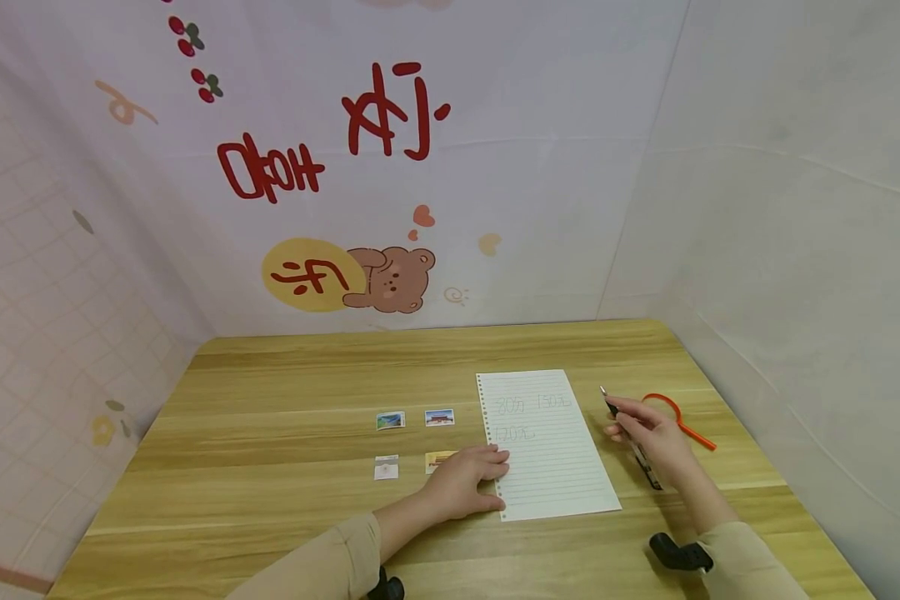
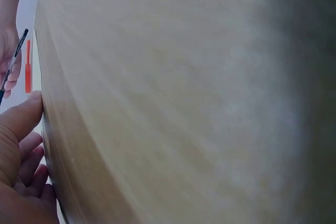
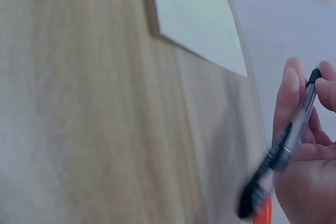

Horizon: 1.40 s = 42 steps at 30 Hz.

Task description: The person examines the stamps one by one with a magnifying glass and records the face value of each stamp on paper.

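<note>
A sheet of lined loose-leaf paper (image 1: 551,467) lies on the table, with handwriting across its upper lines: "80分", "150元" and "120元". My left hand (image 1: 465,482) rests at its punched left edge, fingers lying over the margin. To the right of the sheet, my right hand (image 1: 656,437) pinches a clear-barrelled pen (image 1: 648,468) with black ends, its tip up and away from the paper. In the right wrist view the same pen (image 3: 286,145) crosses the palm, held between thumb and fingers near the tip.
Several small stamps lie left of the sheet: a green-blue one (image 1: 391,420), one with a red building (image 1: 439,417), a pale one (image 1: 386,467) and a yellow one (image 1: 438,460) partly behind the left hand. A red magnifying glass (image 1: 696,435) lies beyond the right hand. Printed cloth walls enclose the table (image 1: 270,467).
</note>
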Available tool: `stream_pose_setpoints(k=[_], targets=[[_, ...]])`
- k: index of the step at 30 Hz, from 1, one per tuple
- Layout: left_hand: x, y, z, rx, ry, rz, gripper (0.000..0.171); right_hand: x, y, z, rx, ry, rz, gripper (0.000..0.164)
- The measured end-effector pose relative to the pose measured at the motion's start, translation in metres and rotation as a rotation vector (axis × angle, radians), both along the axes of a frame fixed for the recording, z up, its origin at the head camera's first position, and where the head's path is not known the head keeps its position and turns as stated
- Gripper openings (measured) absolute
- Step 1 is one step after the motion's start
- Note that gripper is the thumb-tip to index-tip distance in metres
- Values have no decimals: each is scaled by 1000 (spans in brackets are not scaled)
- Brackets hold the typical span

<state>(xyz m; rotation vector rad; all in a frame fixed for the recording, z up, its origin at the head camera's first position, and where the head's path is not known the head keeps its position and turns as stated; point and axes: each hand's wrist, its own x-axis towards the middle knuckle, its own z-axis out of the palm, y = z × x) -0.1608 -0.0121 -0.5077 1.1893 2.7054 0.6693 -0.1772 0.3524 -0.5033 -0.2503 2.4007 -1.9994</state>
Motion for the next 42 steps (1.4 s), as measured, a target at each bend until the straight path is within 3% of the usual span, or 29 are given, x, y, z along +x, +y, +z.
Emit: stream_pose_setpoints(k=[14, 21, 24, 30, 38, 42], targets=[[0, 0, -1, 0, -3, 0, 56, -6, -7, 3, -181, 58, 172, 45], [0, 0, 0, 4, -5, 1, 56, -4, -23, 10, -130, 140, 41, 41], [1, 1, 1, -1, -5, 4, 55, -7, -29, 7, -156, 189, 35, 35], [4, 4, 9, 22, 7, 13, 55, -10, -38, 3, -212, 144, -22, 34], [3, 19, 14, 10, 80, -48, 56, -14, -49, -2, -140, 93, -85, 36], [0, 26, 12, -7, 101, -72, 57, -18, -54, -7, -95, 102, -67, 32]])
